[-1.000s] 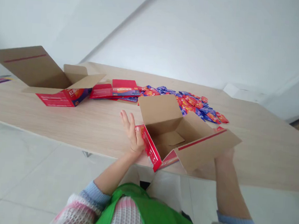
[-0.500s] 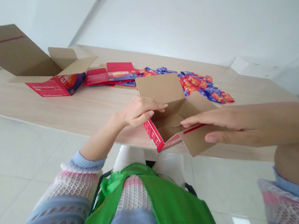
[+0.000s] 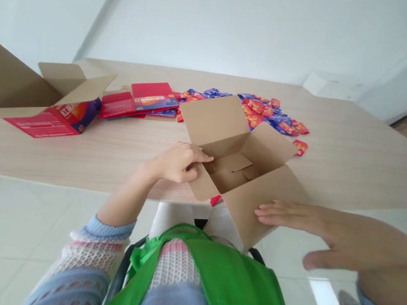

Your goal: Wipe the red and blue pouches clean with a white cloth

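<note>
A pale table (image 3: 351, 154) is bearing the work. The right hand (image 3: 300, 220), pinching nothing, is lying flat on the near flap (image 3: 252, 196); the left hand (image 3: 179, 162) is touching a side flap (image 3: 204, 184), grip unclear. The box (image 3: 226, 179) is standing formed but unclosed, packets (image 3: 258, 107) lying loose behind.
</note>
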The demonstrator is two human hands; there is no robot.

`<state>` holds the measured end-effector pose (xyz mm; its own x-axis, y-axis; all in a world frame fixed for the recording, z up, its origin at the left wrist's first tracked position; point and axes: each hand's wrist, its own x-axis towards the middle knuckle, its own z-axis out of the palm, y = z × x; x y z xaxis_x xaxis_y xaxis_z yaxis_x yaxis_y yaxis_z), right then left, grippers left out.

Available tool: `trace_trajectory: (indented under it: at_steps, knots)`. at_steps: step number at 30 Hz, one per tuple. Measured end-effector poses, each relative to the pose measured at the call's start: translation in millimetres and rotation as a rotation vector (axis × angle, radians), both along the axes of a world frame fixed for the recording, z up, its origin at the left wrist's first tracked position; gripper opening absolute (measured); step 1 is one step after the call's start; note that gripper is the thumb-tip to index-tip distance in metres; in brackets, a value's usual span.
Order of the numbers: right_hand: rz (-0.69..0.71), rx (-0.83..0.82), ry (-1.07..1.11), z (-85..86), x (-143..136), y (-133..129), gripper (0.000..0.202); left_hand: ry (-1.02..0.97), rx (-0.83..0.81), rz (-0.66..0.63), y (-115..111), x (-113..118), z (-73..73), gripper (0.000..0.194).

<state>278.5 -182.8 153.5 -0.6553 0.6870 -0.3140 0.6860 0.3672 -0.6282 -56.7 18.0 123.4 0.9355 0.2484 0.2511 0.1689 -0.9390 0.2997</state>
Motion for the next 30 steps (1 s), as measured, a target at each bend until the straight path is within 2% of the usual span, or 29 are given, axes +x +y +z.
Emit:
trace_trajectory:
  at_steps: [2, 4, 7, 11, 15, 19, 22, 23, 25, 27, 30]
  knots:
    - [0.076, -0.068, -0.017, -22.5, -8.8, 7.6, 0.073, 0.019, -0.045, -0.082, 2.8, 1.3, -2.8, 0.05]
    - [0.093, -0.068, -0.025, -41.8, -14.2, 12.0, 0.074, 0.063, -0.088, -0.125, 3.3, 3.5, -2.9, 0.049]
    - [0.103, -0.092, -0.011, -48.5, -13.7, 15.0, 0.075, 0.151, -0.12, -0.107, 1.1, 8.9, -1.2, 0.042]
    - [0.041, -0.161, 0.019, -25.1, -4.1, 28.2, 0.066, 0.17, -0.08, -0.085, -1.5, 20.2, -5.0, 0.019]
    - [0.032, -0.111, 0.012, 7.7, -2.9, 51.7, 0.05, 0.159, 0.05, 0.009, -10.6, 29.9, -12.1, 0.009]
    - [-0.019, -0.012, -0.045, 48.5, -18.9, 78.7, 0.044, 0.181, 0.165, 0.115, -39.0, 40.0, -13.4, 0.01]
    - [0.007, 0.018, -0.111, 63.9, -33.8, 107.3, 0.042, 0.172, 0.234, 0.192, -64.6, 50.1, -12.7, 0.01]
    - [0.025, 0.019, -0.132, 62.2, -37.9, 119.3, 0.041, 0.178, 0.248, 0.228, -72.0, 53.4, -12.4, 0.009]
    - [0.06, 0.008, -0.177, 48.2, -44.8, 146.4, 0.04, 0.204, 0.253, 0.291, -83.9, 58.8, -11.5, 0.01]
    - [0.075, -0.019, -0.241, 23.4, -50.2, 174.0, 0.036, 0.248, 0.239, 0.328, -92.0, 62.5, -10.0, 0.012]
    - [0.026, -0.068, -0.327, -18.6, -57.8, 205.7, 0.029, 0.291, 0.213, 0.336, -98.4, 65.1, -9.6, 0.013]
